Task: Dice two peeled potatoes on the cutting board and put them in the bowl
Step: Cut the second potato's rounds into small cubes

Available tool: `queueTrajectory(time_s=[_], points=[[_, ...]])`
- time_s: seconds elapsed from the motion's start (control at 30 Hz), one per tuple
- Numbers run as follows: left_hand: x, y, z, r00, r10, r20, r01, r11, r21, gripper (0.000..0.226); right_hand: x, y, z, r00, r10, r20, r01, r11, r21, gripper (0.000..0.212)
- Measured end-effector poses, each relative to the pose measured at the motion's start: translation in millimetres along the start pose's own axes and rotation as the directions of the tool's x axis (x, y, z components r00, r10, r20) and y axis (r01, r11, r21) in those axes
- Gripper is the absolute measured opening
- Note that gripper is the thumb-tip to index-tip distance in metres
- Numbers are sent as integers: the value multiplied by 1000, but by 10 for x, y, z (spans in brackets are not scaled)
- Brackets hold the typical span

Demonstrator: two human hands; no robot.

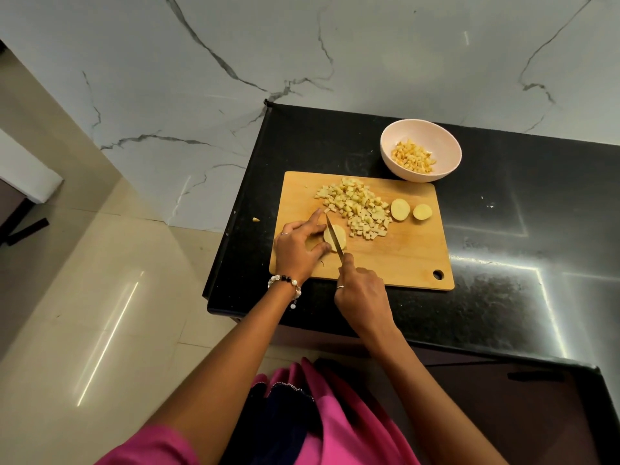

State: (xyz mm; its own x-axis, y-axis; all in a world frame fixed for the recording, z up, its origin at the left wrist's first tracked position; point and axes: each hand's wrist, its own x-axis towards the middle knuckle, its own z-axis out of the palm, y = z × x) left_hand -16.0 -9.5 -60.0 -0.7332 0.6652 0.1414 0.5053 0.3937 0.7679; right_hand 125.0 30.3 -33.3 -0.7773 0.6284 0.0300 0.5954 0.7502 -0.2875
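Note:
A wooden cutting board lies on the black counter. My left hand holds a pale potato piece at the board's left side, fingers curled round it. My right hand grips a knife whose blade rests across that piece. A heap of potato dice sits in the board's upper middle. Two round potato slices lie to the right of the heap. A pale bowl behind the board holds some dice.
The black counter ends at a left edge just beside the board, with tiled floor below. One stray potato bit lies on the counter left of the board. A marble wall rises behind the counter.

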Motion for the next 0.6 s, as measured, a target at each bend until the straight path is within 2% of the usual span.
queueTrajectory(time_s=[0.33, 0.4, 0.5, 0.53, 0.6], points=[[32, -31, 49, 999, -41, -27, 40, 999, -35, 73, 177, -141, 31, 998, -12, 66, 18, 995, -98, 52], [28, -37, 62, 998, -46, -39, 45, 998, -32, 73, 95, -154, 75, 1000, -1, 9, 2, 992, -125, 51], [18, -10, 54, 998, -48, -47, 47, 999, -25, 73, -157, -118, 36, 993, -15, 117, 22, 998, -61, 56], [15, -3, 57, 998, -50, -49, 48, 998, -29, 73, -249, -92, 23, 994, -19, 108, 29, 996, -90, 57], [12, 17, 60, 997, -60, -52, 58, 998, -32, 73, -388, -78, -32, 983, 31, 180, 5, 981, -193, 59]])
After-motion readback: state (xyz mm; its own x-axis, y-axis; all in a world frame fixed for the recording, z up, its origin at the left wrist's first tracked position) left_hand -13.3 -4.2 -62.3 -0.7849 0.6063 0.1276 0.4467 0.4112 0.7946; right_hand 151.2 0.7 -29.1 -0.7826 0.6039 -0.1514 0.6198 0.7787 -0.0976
